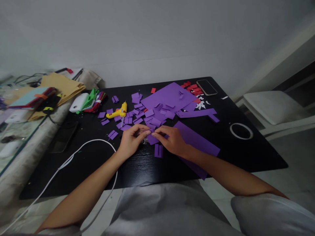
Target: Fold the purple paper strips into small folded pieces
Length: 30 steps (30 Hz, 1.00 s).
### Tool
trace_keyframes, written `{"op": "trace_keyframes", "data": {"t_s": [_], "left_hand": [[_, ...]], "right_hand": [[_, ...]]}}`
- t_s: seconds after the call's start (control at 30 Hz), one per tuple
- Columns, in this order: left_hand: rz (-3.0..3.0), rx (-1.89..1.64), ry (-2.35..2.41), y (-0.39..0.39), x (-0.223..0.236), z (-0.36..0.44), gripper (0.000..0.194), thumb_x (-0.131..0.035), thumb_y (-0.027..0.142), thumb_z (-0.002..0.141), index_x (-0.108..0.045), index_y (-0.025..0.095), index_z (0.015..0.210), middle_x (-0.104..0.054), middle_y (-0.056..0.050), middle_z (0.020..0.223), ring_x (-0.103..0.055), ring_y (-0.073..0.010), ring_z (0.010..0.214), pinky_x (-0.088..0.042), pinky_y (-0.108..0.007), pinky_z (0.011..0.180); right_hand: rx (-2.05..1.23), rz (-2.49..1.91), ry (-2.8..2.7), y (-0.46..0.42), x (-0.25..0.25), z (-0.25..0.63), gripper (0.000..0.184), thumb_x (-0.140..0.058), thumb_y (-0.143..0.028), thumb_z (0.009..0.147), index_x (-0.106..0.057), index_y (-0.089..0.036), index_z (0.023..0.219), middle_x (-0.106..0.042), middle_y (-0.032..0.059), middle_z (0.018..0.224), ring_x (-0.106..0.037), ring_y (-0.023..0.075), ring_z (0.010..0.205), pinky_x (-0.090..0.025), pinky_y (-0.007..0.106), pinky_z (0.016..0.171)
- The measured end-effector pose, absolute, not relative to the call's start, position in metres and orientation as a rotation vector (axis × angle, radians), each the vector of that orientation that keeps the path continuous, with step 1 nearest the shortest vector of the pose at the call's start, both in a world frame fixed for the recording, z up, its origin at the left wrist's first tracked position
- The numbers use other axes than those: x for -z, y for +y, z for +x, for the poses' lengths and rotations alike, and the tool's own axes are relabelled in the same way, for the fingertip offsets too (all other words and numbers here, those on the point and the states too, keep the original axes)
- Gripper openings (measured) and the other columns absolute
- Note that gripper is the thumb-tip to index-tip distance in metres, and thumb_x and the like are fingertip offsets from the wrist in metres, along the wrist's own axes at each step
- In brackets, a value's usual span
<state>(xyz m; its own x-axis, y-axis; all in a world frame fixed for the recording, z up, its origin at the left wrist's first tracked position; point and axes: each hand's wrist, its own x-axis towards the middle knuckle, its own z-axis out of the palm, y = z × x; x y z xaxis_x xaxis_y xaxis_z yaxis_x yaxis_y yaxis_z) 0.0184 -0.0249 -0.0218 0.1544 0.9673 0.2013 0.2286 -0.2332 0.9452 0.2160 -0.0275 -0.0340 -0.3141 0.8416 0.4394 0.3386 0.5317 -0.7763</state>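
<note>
Both hands meet over the middle of the black table, thumbs and forefingers pinched close together on a small piece of purple paper (152,130), mostly covered by the fingertips. My left hand (133,138) closes on its left side and my right hand (171,139) on its right. Below them lies a folded purple piece (158,151). Many small purple paper pieces (149,113) are heaped just beyond the fingers. A large purple sheet (197,141) reaches out from under my right forearm.
A yellow glue gun (118,111) rests among the pieces at left. A white cable (95,140) loops beside my left arm. Farther off are another purple sheet (169,95), red scraps (193,88), a phone (206,87) and a white ring (241,131). Papers and envelopes (61,86) crowd the left.
</note>
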Motion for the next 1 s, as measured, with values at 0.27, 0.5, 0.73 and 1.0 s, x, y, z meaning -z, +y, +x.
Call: {"op": "trace_keyframes", "data": {"t_s": [0.27,0.5,0.73,1.0], "left_hand": [[1.351,-1.058,1.059,-0.0194,0.0144,0.0161,0.029,-0.085,0.040,0.075,-0.075,0.015,0.086,-0.069,0.000,0.061,-0.063,-0.0123,0.055,-0.052,-0.023,0.055],[1.218,-1.026,0.977,-0.0177,0.0201,0.0152,0.030,-0.085,0.039,0.076,-0.072,0.016,0.090,-0.068,0.001,0.064,-0.062,-0.0107,0.055,-0.050,-0.022,0.056],[1.222,-1.020,0.946,-0.0181,0.0222,0.0161,0.031,-0.085,0.038,0.076,-0.068,0.016,0.088,-0.067,0.002,0.063,-0.061,-0.0100,0.054,-0.049,-0.021,0.055],[1.333,-1.069,0.994,-0.0201,0.0177,0.0184,0.033,-0.086,0.039,0.074,-0.066,0.016,0.086,-0.067,0.002,0.065,-0.064,-0.0117,0.056,-0.053,-0.023,0.057]], "right_hand": [[-1.108,-0.920,-1.659,-0.0287,0.0321,0.2160,0.020,-0.063,-0.033,0.095,-0.070,-0.020,0.109,-0.078,0.0040,0.097,-0.074,0.0172,0.089,-0.057,0.027,0.079],[-1.320,-0.858,-1.505,-0.0276,0.0312,0.2148,0.022,-0.067,-0.033,0.091,-0.074,-0.021,0.109,-0.079,0.0047,0.102,-0.075,0.0196,0.097,-0.061,0.032,0.088],[-1.175,-0.853,-1.563,-0.0260,0.0375,0.2143,0.031,-0.073,-0.025,0.084,-0.073,-0.021,0.115,-0.078,0.0056,0.100,-0.075,0.0182,0.091,-0.062,0.031,0.085],[-1.086,-0.897,-1.579,-0.0259,0.0390,0.2153,0.023,-0.070,-0.024,0.088,-0.077,-0.023,0.110,-0.080,0.0048,0.102,-0.077,0.0191,0.092,-0.062,0.032,0.087]]}}
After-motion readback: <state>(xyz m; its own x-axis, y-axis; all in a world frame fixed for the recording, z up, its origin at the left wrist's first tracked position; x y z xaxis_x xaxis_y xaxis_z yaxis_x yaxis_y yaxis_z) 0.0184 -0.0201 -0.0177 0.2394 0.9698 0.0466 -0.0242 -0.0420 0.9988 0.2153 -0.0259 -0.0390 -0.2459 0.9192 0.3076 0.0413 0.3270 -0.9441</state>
